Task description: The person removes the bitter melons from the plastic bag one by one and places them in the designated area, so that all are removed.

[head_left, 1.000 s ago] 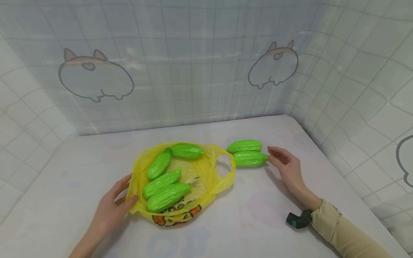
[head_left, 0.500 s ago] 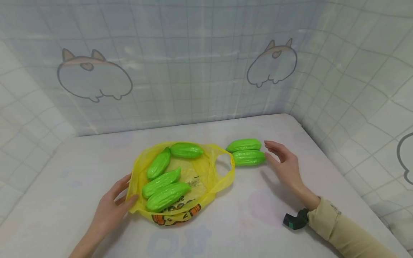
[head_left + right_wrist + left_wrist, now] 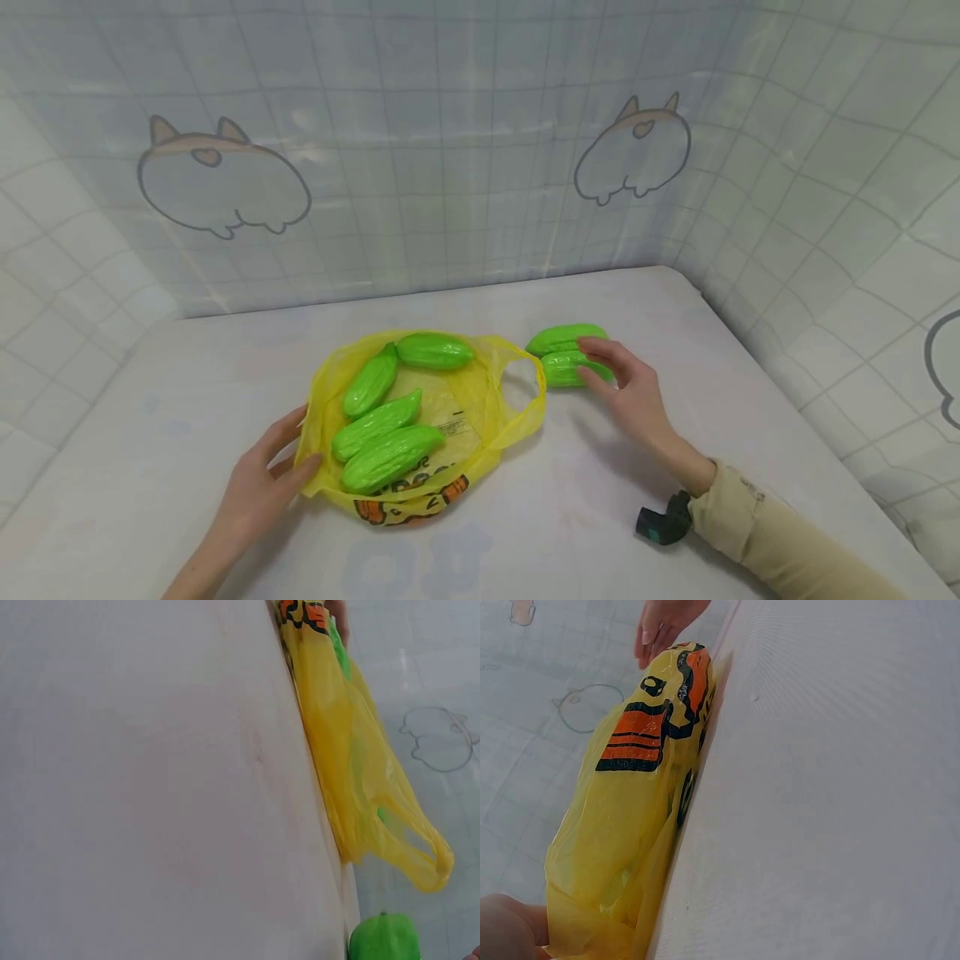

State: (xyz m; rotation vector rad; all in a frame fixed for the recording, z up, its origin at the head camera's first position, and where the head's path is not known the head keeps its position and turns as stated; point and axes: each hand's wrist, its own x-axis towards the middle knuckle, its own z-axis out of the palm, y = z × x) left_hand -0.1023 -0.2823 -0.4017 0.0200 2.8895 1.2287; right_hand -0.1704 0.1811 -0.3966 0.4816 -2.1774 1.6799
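A yellow plastic bag lies on the table with its mouth spread wide. Inside it are several bright green bitter gourds, ridged and shiny, perhaps toy ones. My left hand holds the bag's left rim, thumb on the near side and fingertips partly hidden behind the plastic. Two more gourds lie side by side to the right of the bag: a far gourd and a near gourd. Over their right ends hovers my right hand, thumb and fingers spread apart. In the right wrist view a green gourd shows at the bottom.
The bag's loop handle reaches up to the near gourd. A white cloth covers the table. Behind and on the right hang tile-patterned curtains. A black device sits at the right wrist.
My right hand has moved left from beside the two outer gourds to over their right ends. The left hand, bag and gourds have stayed in place.
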